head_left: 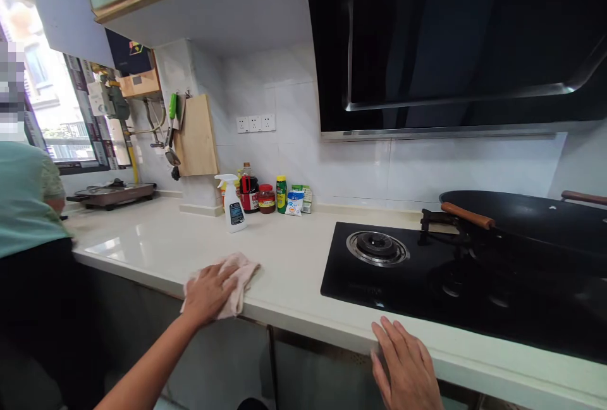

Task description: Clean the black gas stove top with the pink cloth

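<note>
My left hand presses a pale pink cleaning cloth onto the white countertop near its front edge, with the fingers over the fabric. Part of the cloth hangs past that edge. My right hand holds nothing; its fingers are stretched out and a little apart at the counter's front edge, below the black gas stove. A white spray bottle stands upright on the counter beyond the cloth.
Condiment bottles and a red-lidded jar line the wall. A black wok sits on the stove's right side, under a range hood. A cutting board hangs at the left. Another person stands at far left.
</note>
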A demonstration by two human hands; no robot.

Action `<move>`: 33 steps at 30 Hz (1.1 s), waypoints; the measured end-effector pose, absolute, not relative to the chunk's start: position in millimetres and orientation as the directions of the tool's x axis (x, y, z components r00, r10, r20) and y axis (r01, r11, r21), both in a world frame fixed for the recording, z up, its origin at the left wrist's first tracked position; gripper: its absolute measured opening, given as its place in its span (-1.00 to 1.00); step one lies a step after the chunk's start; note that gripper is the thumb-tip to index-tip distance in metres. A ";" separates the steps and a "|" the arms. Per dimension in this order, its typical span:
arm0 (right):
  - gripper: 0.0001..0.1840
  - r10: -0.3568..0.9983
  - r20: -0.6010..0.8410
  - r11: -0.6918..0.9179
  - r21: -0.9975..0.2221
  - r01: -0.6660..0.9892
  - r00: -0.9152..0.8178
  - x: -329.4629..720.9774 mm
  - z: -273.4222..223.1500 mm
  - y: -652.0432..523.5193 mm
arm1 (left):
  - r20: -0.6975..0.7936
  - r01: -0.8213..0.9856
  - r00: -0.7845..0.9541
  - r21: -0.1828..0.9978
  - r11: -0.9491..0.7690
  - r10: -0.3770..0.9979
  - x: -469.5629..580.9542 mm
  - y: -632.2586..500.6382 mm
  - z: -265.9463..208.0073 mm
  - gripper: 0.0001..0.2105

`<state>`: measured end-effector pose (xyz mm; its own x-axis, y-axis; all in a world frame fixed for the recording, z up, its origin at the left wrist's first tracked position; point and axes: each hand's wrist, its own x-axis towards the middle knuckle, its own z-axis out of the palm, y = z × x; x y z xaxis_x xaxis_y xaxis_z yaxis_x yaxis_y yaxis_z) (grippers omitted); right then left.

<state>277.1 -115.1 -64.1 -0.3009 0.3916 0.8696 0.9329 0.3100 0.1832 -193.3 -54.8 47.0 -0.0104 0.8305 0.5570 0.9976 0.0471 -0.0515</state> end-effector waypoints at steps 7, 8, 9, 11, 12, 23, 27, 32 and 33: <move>-0.55 0.354 0.897 0.317 0.153 0.936 -0.266 274.0 -68.7 -110.0 | 0.668 0.961 -0.234 0.047 0.273 0.707 -187.1 -61.6 25.2 -0.58; -0.55 0.355 0.897 0.323 0.145 0.935 -0.262 273.7 -68.7 -109.9 | 0.675 0.955 -0.257 0.066 0.290 0.692 -171.0 -63.7 18.9 -0.57; -0.55 0.356 0.899 0.327 0.138 0.935 -0.257 273.5 -68.6 -110.1 | 0.678 0.953 -0.263 0.075 0.292 0.687 -152.0 -66.3 12.1 -0.57; -0.54 0.358 0.899 0.331 0.129 0.935 -0.251 273.5 -68.0 -111.0 | 0.679 0.965 -0.230 0.068 0.252 0.697 -108.1 -73.3 -2.0 -0.58; -0.54 0.357 0.899 0.332 0.130 0.934 -0.253 273.6 -67.6 -111.6 | 0.671 0.973 -0.205 0.060 0.223 0.713 -84.7 -77.8 -9.1 -0.58; -0.53 0.353 0.877 0.340 0.204 0.918 -0.325 281.3 -63.1 -113.1 | 0.540 0.944 0.318 -0.108 -0.311 0.779 16.5 -111.2 -41.4 -0.37; -0.52 0.371 0.879 0.345 0.168 0.923 -0.299 279.9 -63.8 -114.8 | 0.544 0.952 0.305 -0.145 -0.270 0.781 -43.7 -102.5 -29.8 -0.28; -0.51 0.391 0.872 0.350 0.154 0.924 -0.294 277.8 -63.1 -117.5 | 0.479 0.984 0.120 -0.171 -0.042 0.869 -125.4 -95.2 3.5 -0.27; -0.51 0.395 0.870 0.349 0.155 0.924 -0.295 277.5 -62.8 -117.9 | 0.460 0.983 0.074 -0.181 0.012 0.885 -140.3 -94.3 11.5 -0.27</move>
<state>277.5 -117.9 -62.8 -0.2949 0.3955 0.8699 0.9243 0.3488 0.1548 -140.3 -94.3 11.5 0.0737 0.8846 0.4605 0.9834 0.0124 -0.1812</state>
